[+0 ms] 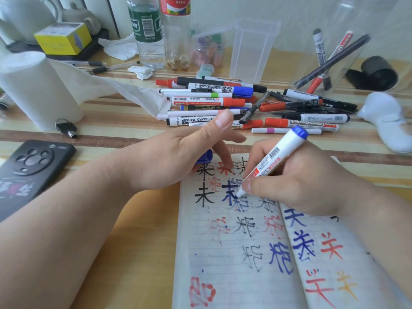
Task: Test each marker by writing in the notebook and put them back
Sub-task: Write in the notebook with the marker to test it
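An open lined notebook [234, 264] lies in front of me, its pages covered in black, red and blue characters. My right hand [307, 181] grips a white marker with a blue end [276, 157], its tip touching a fresh blue character near the page's top. My left hand [178, 157] rests on the notebook's upper left corner, fingertips pressing the page and a blue cap [204, 156] tucked under the palm. Behind the notebook lies a pile of markers [211, 101] with red, blue and black caps. A tilted clear container [330, 61] at the back right holds three markers.
A black phone [29, 172] lies at the left, with a key [66, 128] and a paper towel roll [33, 90] behind it. Bottles [151, 32], an upright clear box [252, 50], a yellow box [62, 39], a black tape roll [376, 72] and a white object [388, 121] stand farther back.
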`<state>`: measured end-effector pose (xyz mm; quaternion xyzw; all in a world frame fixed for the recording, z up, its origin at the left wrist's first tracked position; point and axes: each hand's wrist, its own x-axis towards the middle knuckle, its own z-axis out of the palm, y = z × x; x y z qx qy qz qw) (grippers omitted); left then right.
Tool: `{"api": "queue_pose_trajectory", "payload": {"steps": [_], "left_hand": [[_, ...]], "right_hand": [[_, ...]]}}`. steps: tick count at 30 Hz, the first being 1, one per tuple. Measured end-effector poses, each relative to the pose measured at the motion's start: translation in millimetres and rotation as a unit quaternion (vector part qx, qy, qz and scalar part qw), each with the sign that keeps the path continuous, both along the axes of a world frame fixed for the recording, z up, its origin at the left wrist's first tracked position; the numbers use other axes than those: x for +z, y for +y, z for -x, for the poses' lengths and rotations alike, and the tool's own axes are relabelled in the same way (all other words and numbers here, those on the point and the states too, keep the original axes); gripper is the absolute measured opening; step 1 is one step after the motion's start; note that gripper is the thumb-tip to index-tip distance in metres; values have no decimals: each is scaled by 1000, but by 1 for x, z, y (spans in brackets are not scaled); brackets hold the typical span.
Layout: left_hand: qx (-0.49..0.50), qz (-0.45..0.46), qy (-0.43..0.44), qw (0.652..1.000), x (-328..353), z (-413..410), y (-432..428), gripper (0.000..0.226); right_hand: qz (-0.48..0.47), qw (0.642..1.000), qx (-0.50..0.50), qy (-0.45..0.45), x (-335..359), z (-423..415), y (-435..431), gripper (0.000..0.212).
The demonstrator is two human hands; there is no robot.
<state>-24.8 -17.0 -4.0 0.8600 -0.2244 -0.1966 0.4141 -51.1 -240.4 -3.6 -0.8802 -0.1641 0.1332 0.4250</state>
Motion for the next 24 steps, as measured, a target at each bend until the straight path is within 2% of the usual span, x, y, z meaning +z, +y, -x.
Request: {"api": "queue_pose_trajectory", "payload": {"steps": [2, 3, 6, 7, 10, 13, 18, 24], "left_hand": [[-3, 10, -9, 1000, -2, 0, 0, 79], [-3, 16, -18, 1000, -3, 0, 1, 76], [-10, 50, -39, 998, -6, 1, 1, 43], [-9, 53, -47, 997, -7, 1, 0, 41], [1, 51, -89, 995, -8, 1, -3, 51], [-7, 23, -130, 991, -13, 1, -5, 49], [-14, 10, -139, 990, -13, 2, -8, 52], [-17, -14, -148, 989, -15, -1, -10, 50]], "right_hand": [[-22, 1000, 3, 0, 0, -1, -1, 14], [-63, 998, -4, 3, -1, -1, -2, 12], [-226, 973, -49, 7, -7, -4, -7, 9], [-270, 961, -61, 4, -9, -5, -8, 8], [-347, 935, -78, -7, -12, -7, -9, 4], [-398, 913, -90, 4, -11, -7, -9, 9], [-414, 905, -97, 14, -9, -7, -11, 16], [-384, 919, -85, 0, -8, -5, -9, 5]]}}
